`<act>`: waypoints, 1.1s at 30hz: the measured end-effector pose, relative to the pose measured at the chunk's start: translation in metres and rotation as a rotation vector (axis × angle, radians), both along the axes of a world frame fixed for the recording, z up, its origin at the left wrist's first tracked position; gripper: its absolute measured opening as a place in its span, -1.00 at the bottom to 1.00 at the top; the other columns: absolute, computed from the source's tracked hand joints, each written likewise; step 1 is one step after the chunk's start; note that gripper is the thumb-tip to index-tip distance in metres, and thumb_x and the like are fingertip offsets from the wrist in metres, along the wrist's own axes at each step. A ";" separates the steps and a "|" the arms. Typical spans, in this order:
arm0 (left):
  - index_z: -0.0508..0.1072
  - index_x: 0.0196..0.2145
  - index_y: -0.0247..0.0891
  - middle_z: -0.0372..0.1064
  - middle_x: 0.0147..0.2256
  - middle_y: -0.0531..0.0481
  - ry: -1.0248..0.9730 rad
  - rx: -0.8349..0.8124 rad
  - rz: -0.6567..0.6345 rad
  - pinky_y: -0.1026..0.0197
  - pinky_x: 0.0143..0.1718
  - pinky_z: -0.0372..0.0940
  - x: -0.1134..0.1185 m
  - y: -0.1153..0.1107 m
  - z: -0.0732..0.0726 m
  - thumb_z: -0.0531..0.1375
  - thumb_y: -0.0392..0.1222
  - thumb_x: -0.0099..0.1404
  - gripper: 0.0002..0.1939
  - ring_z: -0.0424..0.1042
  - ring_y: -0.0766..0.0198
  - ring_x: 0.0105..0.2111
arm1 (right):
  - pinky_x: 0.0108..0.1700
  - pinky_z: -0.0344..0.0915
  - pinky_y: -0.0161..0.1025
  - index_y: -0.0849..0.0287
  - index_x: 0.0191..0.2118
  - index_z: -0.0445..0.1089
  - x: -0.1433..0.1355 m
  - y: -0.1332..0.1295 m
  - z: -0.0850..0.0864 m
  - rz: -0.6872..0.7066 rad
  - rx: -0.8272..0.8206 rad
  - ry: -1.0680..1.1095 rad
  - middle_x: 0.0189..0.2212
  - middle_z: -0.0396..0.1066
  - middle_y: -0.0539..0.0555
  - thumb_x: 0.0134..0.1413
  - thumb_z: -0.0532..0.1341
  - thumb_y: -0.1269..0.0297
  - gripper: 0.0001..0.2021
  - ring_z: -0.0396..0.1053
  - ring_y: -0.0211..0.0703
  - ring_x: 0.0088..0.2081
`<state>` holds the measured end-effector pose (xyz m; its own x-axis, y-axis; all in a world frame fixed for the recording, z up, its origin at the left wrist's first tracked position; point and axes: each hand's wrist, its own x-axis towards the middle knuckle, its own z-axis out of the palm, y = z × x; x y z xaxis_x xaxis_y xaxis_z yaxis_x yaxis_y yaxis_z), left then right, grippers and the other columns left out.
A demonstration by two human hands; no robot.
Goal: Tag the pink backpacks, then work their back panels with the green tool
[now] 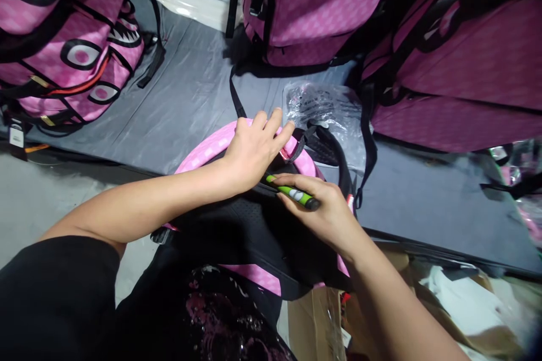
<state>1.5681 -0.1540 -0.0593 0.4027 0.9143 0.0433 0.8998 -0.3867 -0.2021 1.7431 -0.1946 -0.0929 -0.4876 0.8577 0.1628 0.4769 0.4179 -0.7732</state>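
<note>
"Pink and black, that backpack (254, 208). How does it lie against the edge?"

"It straddles the near edge, its lower part over the person's lap. The grey surface (182, 90) runs on to either side, with most room at the left."

"And the hands?"

"The left hand (258, 149) rests with fingers spread over the pink rim; I can't tell whether it grips. The right hand (328, 206) is wrapped around a green tool (294, 194), whose tip is hidden."

"The room?"

"Pale floor (17, 197) at left, a cardboard box (313, 321) below the edge."

"Anything in the way?"

"A transparent plastic bag (326, 101) just behind, near black straps. Pink backpacks stand at left (55, 84), behind (305, 11) and at right (466, 84)."
</note>
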 end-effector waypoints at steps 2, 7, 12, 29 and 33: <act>-0.03 0.35 -0.15 -0.10 0.35 -0.19 -0.001 -0.001 -0.004 0.06 -0.12 0.19 0.000 0.000 -0.001 0.14 -0.14 0.33 -0.30 0.15 -0.01 0.09 | 0.02 0.42 -0.12 0.14 -0.15 0.50 0.000 0.000 0.001 0.016 0.015 -0.001 -0.14 0.56 0.08 0.11 0.22 0.40 -0.81 0.52 -0.08 -0.11; -0.03 0.35 -0.14 -0.10 0.35 -0.18 -0.027 -0.009 -0.008 0.05 -0.10 0.17 0.000 0.001 -0.002 0.13 -0.16 0.34 -0.31 0.14 0.00 0.09 | 0.01 0.43 -0.13 0.15 -0.17 0.51 -0.003 -0.002 0.005 -0.012 0.017 -0.011 -0.15 0.56 0.08 0.08 0.21 0.43 -0.80 0.53 -0.09 -0.11; -0.04 0.35 -0.15 -0.10 0.34 -0.18 -0.048 -0.021 -0.006 0.03 -0.09 0.15 -0.001 0.002 -0.003 0.10 -0.19 0.35 -0.33 0.13 -0.01 0.10 | -0.05 0.42 -0.12 0.15 -0.17 0.51 -0.010 -0.009 0.004 -0.125 0.002 -0.011 -0.20 0.58 0.06 0.08 0.23 0.38 -0.82 0.53 -0.09 -0.18; 0.05 0.33 -0.14 -0.04 0.32 -0.17 -0.093 0.033 -0.004 0.04 -0.11 0.16 0.000 0.000 -0.007 0.00 -0.33 0.37 -0.41 0.16 0.00 0.07 | -0.10 0.36 -0.08 0.14 -0.27 0.50 -0.040 -0.033 -0.013 -0.554 0.059 0.012 -0.33 0.55 0.04 0.11 0.26 0.21 -0.86 0.49 -0.07 -0.26; 0.07 0.32 -0.12 -0.02 0.31 -0.14 -0.089 0.055 -0.002 0.05 -0.11 0.16 0.000 0.000 -0.007 0.00 -0.32 0.38 -0.42 0.16 0.00 0.08 | -0.09 0.38 -0.09 0.14 -0.26 0.51 -0.041 -0.034 -0.014 -0.605 0.022 0.055 -0.34 0.54 0.04 0.10 0.27 0.20 -0.85 0.49 -0.07 -0.27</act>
<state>1.5682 -0.1545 -0.0668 0.3969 0.9087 0.1293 0.9143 -0.3790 -0.1429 1.7019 -0.2290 -0.1074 0.0954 0.9763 0.1945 0.5945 0.1008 -0.7977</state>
